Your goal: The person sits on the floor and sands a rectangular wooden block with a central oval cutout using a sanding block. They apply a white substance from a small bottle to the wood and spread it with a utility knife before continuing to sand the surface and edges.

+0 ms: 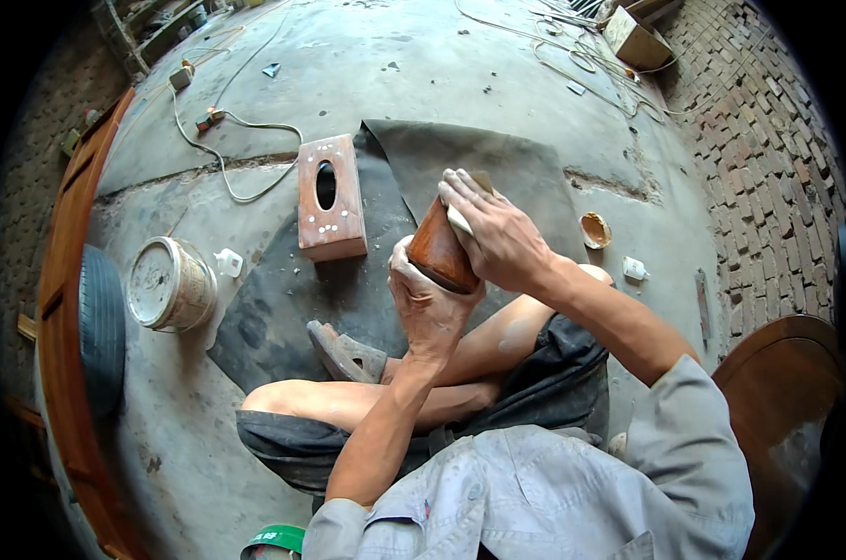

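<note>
My left hand (pixel 430 315) is wrapped round the lower end of a reddish-brown, glossy wooden piece (pixel 438 250) and holds it tilted above my crossed legs. Its sides taper, and a dark edge shows at the bottom; the rest lies hidden behind my hands. Against its upper right side my right hand (pixel 498 233) presses a folded pale sheet that looks like sandpaper (pixel 459 220). Whitish dust coats the fingers of both hands. To the left of them, a brown wooden tissue box (pixel 346 210) with an oval slot and white spots rests on a dark mat (pixel 283 308).
A lidded white bucket (pixel 169 285) and a small white bottle (pixel 228 262) stand at the left, near a tyre (pixel 101 327). On the right are a small tub of brown paste (pixel 594 230) and another bottle (pixel 635 269). A cable (pixel 199 145) crosses the floor.
</note>
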`<state>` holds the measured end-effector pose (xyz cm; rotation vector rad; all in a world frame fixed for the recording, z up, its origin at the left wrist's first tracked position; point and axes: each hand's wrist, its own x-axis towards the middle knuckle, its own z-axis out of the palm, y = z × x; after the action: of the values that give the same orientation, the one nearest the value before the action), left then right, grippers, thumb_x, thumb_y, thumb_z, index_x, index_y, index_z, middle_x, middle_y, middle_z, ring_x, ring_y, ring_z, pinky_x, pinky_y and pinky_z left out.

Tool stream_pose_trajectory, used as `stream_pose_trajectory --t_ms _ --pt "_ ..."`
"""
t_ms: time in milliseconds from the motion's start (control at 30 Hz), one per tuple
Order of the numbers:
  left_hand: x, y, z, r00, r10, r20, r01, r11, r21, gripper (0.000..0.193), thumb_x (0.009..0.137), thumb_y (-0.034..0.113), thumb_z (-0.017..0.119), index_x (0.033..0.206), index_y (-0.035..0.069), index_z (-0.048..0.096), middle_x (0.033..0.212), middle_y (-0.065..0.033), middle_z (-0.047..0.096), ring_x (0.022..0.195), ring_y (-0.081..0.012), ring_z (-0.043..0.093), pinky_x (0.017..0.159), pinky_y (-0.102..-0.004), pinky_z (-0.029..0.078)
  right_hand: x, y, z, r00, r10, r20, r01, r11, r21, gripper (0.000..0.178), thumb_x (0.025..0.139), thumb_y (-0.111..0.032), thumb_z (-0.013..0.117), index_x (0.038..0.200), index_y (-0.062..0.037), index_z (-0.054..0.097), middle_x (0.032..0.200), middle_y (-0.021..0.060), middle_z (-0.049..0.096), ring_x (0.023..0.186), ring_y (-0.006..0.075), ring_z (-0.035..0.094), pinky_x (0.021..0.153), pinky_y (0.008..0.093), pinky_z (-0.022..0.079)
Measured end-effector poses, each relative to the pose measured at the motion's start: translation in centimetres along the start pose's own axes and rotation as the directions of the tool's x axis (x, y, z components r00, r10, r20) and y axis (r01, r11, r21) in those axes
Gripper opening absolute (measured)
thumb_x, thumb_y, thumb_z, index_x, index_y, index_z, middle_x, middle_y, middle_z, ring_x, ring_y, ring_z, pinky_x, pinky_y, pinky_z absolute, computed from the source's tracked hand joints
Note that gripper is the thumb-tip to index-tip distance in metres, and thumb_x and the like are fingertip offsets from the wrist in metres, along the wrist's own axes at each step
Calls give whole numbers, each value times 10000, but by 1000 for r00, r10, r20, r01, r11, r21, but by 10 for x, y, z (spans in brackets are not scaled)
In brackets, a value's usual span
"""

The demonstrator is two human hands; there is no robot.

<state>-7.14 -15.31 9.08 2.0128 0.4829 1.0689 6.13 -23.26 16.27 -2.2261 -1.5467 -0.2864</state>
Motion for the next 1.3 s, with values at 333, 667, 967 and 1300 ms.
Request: stream_pose_trajectory --t_ms 333,667,967,1300 --pt "-1 -3 2 1000 13 21 -12 1000 -14 988 773 274 900 1485 -18 280 1344 -249 486 1239 -409 505 1075 -493 399 11 -14 11 998 18 -54 -20 999 -39 588 840 -148 629 1360 119 570 1425 321 573 1392 444 518 1218 480 371" --pt "-6 -17 2 998 43 39 -44 999 29 977 799 304 871 1524 6 288 1442 -206 452 1303 -423 471 1094 -492 382 -12 -48 7 989 -140 -50 130 978 -164 675 816 -198 680 1385 137 539 1452 326 543 1430 441 490 1228 501 366" --pt "-14 -52 12 996 81 42 -82 996 45 1086 683 298 954 1498 -12 307 1381 -246 480 1247 -442 502 1062 -499 407 -19 -56 14 982 -174 -66 166 979 -121 623 789 -157 678 1335 128 581 1417 325 581 1336 424 579 1187 454 420" --pt "-11 -33 6 998 -37 53 45 987 -156 915 859 290 839 1546 13 301 1496 -201 443 1351 -387 468 1124 -473 391 -21 -67 14 970 -242 -3 242 970 18 592 883 -138 574 1408 132 533 1457 327 551 1380 411 550 1239 496 347"
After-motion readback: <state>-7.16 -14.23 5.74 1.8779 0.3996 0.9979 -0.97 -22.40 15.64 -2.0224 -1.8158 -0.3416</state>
